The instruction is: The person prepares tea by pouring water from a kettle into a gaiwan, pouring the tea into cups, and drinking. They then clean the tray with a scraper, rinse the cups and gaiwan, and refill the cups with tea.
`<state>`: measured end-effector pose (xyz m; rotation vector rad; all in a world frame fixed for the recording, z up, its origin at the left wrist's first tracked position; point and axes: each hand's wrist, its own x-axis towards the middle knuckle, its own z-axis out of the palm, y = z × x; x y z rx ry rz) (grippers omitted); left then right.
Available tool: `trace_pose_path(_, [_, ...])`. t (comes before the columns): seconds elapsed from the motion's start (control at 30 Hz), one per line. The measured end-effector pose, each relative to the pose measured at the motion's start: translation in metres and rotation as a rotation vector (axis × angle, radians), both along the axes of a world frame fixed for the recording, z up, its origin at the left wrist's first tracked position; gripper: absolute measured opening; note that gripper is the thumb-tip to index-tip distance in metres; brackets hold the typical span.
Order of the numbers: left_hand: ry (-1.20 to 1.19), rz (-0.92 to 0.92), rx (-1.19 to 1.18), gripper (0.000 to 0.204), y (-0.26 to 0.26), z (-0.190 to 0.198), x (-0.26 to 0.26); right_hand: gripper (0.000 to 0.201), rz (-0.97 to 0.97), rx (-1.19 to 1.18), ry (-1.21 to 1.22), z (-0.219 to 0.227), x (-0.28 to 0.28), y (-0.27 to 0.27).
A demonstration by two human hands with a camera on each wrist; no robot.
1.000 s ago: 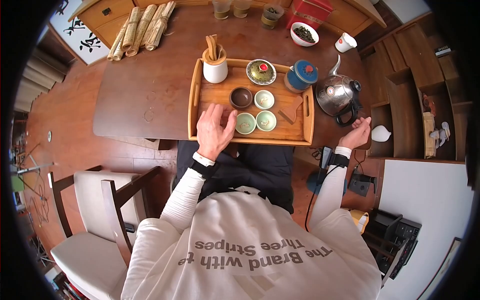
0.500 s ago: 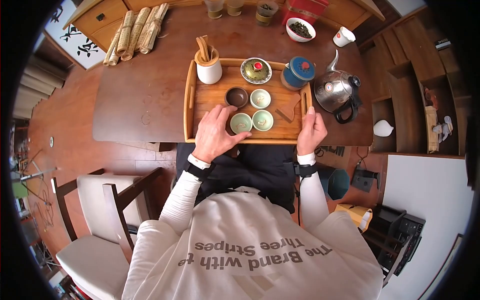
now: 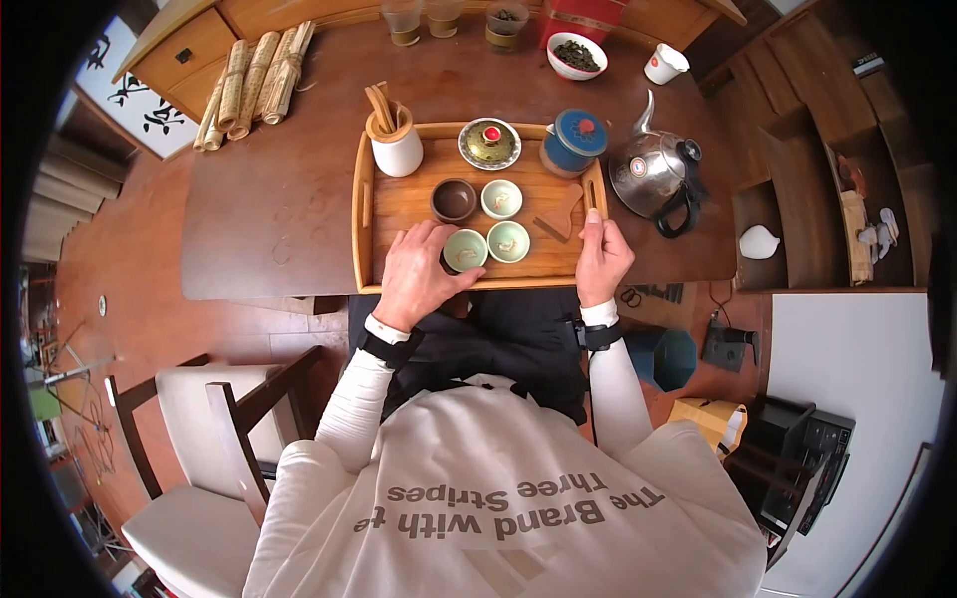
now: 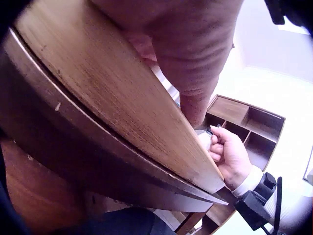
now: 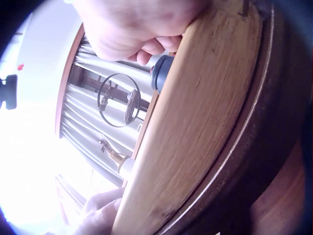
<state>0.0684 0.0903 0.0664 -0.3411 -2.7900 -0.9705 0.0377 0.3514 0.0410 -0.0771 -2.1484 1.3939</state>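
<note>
On the wooden tray (image 3: pixel 399 271), the left hand (image 3: pixel 411 277) has its thumb and fingers round the front-left pale green cup (image 3: pixel 465 251). Two more green cups (image 3: pixel 501 199) and a brown cup (image 3: pixel 455 200) stand beside it. The right hand (image 3: pixel 604 261) grips the tray's right end, thumb on top at the handle. A wooden piece (image 3: pixel 560 213) lies near that handle. Along the back are a white tool holder (image 3: pixel 398 151), a lidded bowl (image 3: pixel 489 146) and a blue canister (image 3: pixel 575 144). In the left wrist view the right hand (image 4: pixel 231 154) shows curled fingers.
A steel kettle (image 3: pixel 653 171) stands close to the tray's right end. Behind are a bowl of leaves (image 3: pixel 577 57), a white cup (image 3: pixel 666 64), several glasses, a red box (image 3: pixel 588 18) and rolled bamboo scrolls (image 3: pixel 251 85). A chair (image 3: pixel 214 414) stands at lower left.
The right hand has come left from beside the kettle onto the tray's right end. The left hand has closed round the front-left green cup. The head view has shifted slightly.
</note>
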Motion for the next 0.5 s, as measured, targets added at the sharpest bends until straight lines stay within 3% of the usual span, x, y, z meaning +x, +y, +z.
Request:
trace_pose_path(0.17, [0.080, 0.064, 0.031, 0.049, 0.001, -0.009, 0.004, 0.039, 0.002, 0.018, 0.004, 0.003, 0.000, -0.001])
trace_pose_path(0.23, [0.005, 0.166, 0.194, 0.050, 0.000, -0.009, 0.007, 0.039, 0.000, 0.049, 0.015, 0.001, -0.001, -0.003])
trace_pose_path(0.5, [0.070, 0.193, 0.145, 0.055, 0.004, 0.001, 0.015, 0.039, 0.018, 0.049, 0.018, -0.001, -0.002, -0.002])
